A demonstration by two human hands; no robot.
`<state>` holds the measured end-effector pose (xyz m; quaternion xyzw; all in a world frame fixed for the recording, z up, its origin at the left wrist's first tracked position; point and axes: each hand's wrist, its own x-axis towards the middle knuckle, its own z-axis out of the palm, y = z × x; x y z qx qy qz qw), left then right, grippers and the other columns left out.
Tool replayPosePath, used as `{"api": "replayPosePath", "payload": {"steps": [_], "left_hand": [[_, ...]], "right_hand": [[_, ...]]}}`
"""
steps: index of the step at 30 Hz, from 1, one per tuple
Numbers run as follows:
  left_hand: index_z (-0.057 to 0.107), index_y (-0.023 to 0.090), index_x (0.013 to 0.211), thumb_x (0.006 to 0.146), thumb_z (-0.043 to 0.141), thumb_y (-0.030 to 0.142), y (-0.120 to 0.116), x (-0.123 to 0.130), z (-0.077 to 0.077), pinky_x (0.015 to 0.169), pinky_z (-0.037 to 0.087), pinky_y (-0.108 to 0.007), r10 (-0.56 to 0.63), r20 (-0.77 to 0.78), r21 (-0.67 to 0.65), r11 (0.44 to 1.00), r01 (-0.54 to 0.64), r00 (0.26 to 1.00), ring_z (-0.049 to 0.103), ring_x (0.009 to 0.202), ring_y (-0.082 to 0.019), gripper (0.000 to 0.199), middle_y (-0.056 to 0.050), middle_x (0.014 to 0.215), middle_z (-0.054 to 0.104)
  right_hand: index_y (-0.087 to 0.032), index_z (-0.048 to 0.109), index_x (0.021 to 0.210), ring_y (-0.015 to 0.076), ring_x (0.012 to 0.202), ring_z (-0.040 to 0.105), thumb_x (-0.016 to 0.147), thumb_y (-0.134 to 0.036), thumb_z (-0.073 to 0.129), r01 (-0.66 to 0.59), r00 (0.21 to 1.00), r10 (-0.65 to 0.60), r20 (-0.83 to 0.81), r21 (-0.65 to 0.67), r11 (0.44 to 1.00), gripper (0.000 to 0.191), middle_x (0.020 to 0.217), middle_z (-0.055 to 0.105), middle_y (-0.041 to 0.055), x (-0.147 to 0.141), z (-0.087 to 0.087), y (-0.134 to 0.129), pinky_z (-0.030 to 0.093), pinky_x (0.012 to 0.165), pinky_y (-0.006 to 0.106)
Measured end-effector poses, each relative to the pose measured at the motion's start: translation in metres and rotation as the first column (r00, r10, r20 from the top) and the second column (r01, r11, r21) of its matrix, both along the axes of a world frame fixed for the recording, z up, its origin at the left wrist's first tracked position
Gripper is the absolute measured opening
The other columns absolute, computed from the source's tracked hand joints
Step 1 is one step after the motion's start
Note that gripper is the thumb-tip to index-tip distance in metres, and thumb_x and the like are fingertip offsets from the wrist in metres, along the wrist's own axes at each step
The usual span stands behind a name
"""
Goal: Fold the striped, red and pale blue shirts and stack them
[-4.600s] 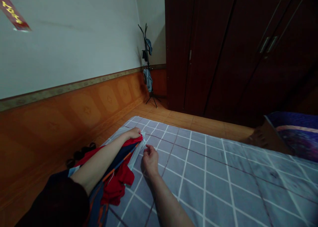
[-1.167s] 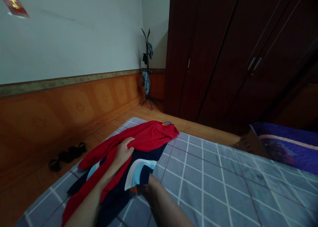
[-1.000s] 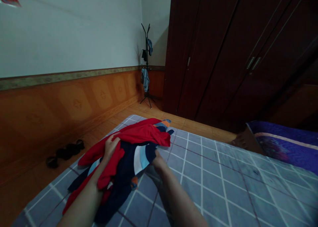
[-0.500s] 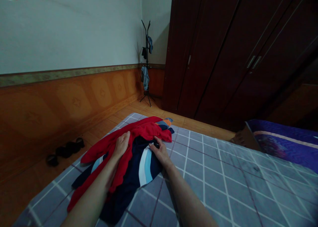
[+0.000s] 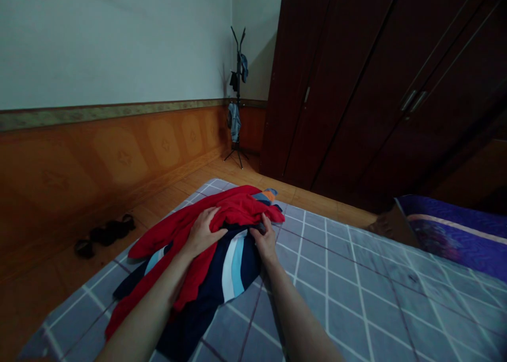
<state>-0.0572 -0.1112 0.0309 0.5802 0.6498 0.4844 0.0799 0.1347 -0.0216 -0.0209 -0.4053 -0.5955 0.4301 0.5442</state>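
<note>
A red garment [image 5: 237, 206] lies rumpled over a navy garment [image 5: 212, 275] with white and light blue stripes; what kinds they are is hard to tell. On the red cloth rests my left hand [image 5: 203, 234], its thumb stretched apart from the fingers towards the navy cloth. My right hand [image 5: 265, 241] touches the near right edge of the red garment, above the striped part, with thumb and fingers apart. Past the red cloth, a grey, blue and orange piece of fabric [image 5: 267, 194] sticks out.
Both garments lie on a bed with a grey checked sheet [image 5: 336, 277]. Black shoes [image 5: 105, 234] stand on the floor at left. Behind are a coat rack [image 5: 238, 93] and a dark wardrobe [image 5: 336, 87]. A purple quilted item [image 5: 459, 230] lies at right.
My left hand has opened from a closed shape, its thumb now spread to the right. My right hand has shifted slightly up and right, onto the red edge. The view has turned a little.
</note>
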Motion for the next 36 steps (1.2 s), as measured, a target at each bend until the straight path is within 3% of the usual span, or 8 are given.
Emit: {"api": "replayPosePath", "payload": {"steps": [5,9,15,20,23,28,32,36], "left_hand": [[0.061,0.018,0.116,0.079,0.059,0.031,0.002,-0.002,-0.002,0.103,0.040,-0.042,0.055,0.092,0.014,0.998,-0.056,0.994,0.057,0.113,-0.025,0.040,-0.009,0.119,0.063],[0.059,0.015,0.116,0.081,0.056,0.036,-0.008,-0.003,0.014,0.098,0.045,-0.040,0.139,0.200,0.058,0.986,-0.153,0.970,0.061,0.107,-0.024,0.040,-0.011,0.115,0.066],[0.065,0.017,0.096,0.084,0.057,0.038,-0.080,0.010,0.049,0.087,0.050,-0.035,0.215,0.202,0.051,0.972,-0.229,0.956,0.065,0.091,-0.020,0.026,-0.007,0.096,0.069],[0.067,0.021,0.090,0.070,0.072,0.031,-0.123,0.049,0.018,0.090,0.047,-0.037,0.114,-0.099,-0.095,0.988,-0.124,0.989,0.060,0.101,-0.024,0.022,-0.006,0.105,0.065],[0.062,0.020,0.076,0.079,0.062,0.028,-0.123,0.060,0.009,0.086,0.048,-0.035,0.191,-0.044,-0.037,0.981,-0.192,0.981,0.062,0.096,-0.022,0.009,-0.006,0.097,0.066],[0.057,0.020,0.078,0.086,0.054,0.033,-0.117,0.065,0.052,0.071,0.049,-0.024,0.286,0.224,0.056,0.951,-0.305,0.932,0.062,0.078,-0.015,0.015,-0.001,0.082,0.064],[0.057,0.019,0.082,0.088,0.052,0.031,-0.112,0.091,0.064,0.072,0.048,-0.023,0.162,0.252,0.072,0.980,-0.186,0.954,0.062,0.080,-0.014,0.014,-0.001,0.085,0.065],[0.058,0.019,0.081,0.087,0.052,0.025,-0.101,0.119,0.030,0.075,0.048,-0.025,-0.041,0.152,-0.022,0.999,0.045,0.988,0.062,0.080,-0.015,0.011,-0.002,0.083,0.066]], "right_hand": [[-0.018,0.066,0.112,0.0281,0.114,0.055,0.064,-0.026,0.064,0.000,1.000,0.000,0.024,0.007,1.000,0.049,0.117,0.064,0.0097,0.001,-0.005,0.000,0.037,0.103,0.044],[-0.016,0.064,0.114,0.0262,0.108,0.057,0.070,-0.033,0.063,-0.016,1.000,0.016,0.020,-0.014,1.000,0.046,0.115,0.064,0.0115,0.004,-0.008,0.000,0.041,0.098,0.042],[-0.018,0.065,0.107,0.0233,0.094,0.062,0.073,-0.038,0.061,-0.060,0.998,0.060,0.005,-0.046,0.997,0.040,0.103,0.068,0.0093,0.005,-0.015,0.003,0.047,0.088,0.039],[-0.017,0.065,0.102,0.0237,0.095,0.061,0.072,-0.041,0.061,-0.036,0.999,0.037,0.015,-0.049,0.998,0.039,0.101,0.067,0.0095,0.003,-0.014,0.002,0.045,0.088,0.039],[-0.014,0.064,0.102,0.0257,0.099,0.058,0.072,-0.043,0.059,0.001,1.000,0.001,0.026,-0.053,0.999,0.042,0.103,0.066,0.0119,0.005,-0.005,-0.004,0.042,0.091,0.041],[-0.014,0.061,0.105,0.0268,0.100,0.054,0.074,-0.045,0.057,0.069,0.998,-0.068,0.009,-0.091,0.993,0.044,0.107,0.063,0.0135,0.011,0.027,-0.022,0.039,0.090,0.040],[-0.017,0.064,0.074,0.0178,0.061,0.055,0.078,-0.054,0.054,-0.239,0.971,0.236,-0.035,-0.185,0.953,0.038,0.062,0.060,0.0021,0.006,0.054,-0.042,0.042,0.060,0.030],[-0.018,0.058,0.055,0.0108,0.043,0.043,0.069,-0.055,0.066,-0.567,0.822,0.554,-0.137,-0.290,0.771,0.041,0.046,0.050,-0.0038,-0.006,0.058,-0.061,0.034,0.044,0.024]]}}
